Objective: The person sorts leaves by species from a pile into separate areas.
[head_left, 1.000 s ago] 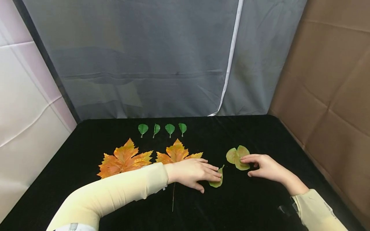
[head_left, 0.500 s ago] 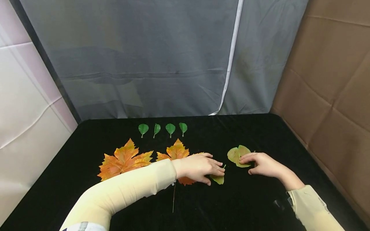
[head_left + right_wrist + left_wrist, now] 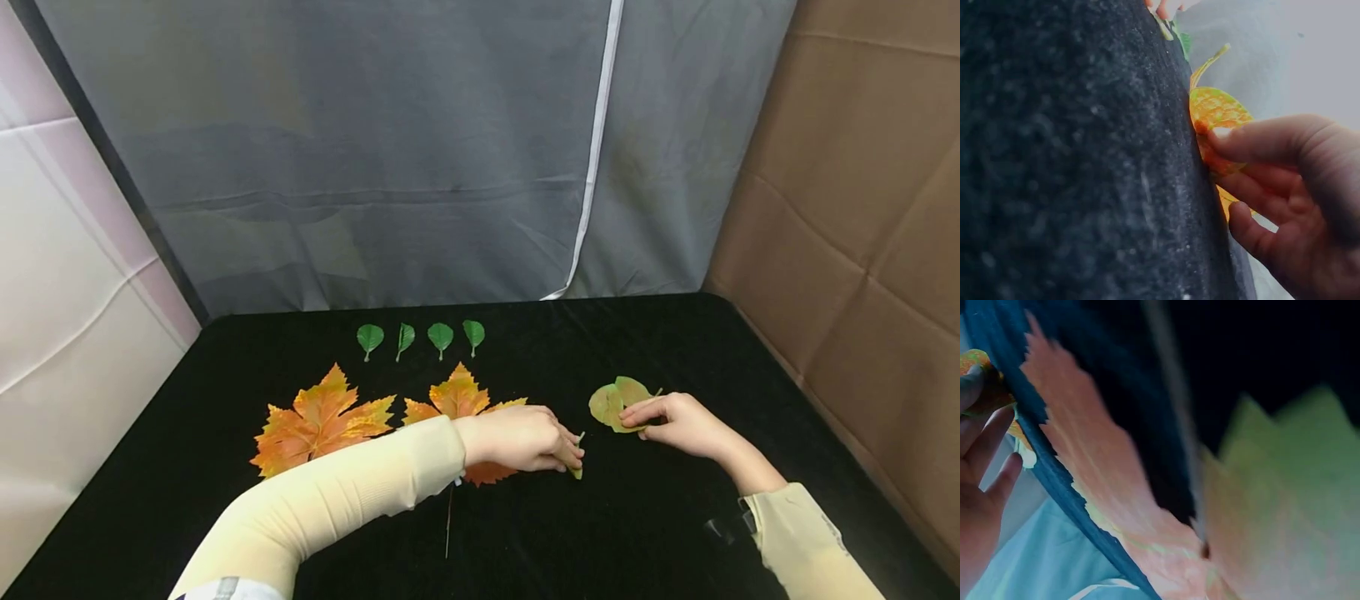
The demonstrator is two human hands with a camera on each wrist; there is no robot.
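My left hand (image 3: 521,437) reaches across the nearer part of an orange maple leaf (image 3: 459,393), its fingers curled around a small yellow-green leaf (image 3: 578,473). Most of that leaf is hidden under the fingers; its stem pokes out beyond them. In the left wrist view, thumb and fingers pinch this leaf (image 3: 994,394). To the right, my right hand (image 3: 686,427) pinches the near edge of a group of overlapping yellow-green leaves (image 3: 606,405). The right wrist view has thumb and fingertips on a rounded leaf (image 3: 1219,107) with its stem pointing up, close over the black cloth.
A second orange maple leaf (image 3: 322,417) lies to the left, partly under the left sleeve (image 3: 337,492). Several small green leaves (image 3: 441,336) form a row near the back of the black table (image 3: 600,533). A grey curtain (image 3: 375,150) hangs behind.
My left hand has shifted right and its fingers have closed on the small leaf. My right thumb has come in to pinch the group, which has turned and now shows less of its near leaf.
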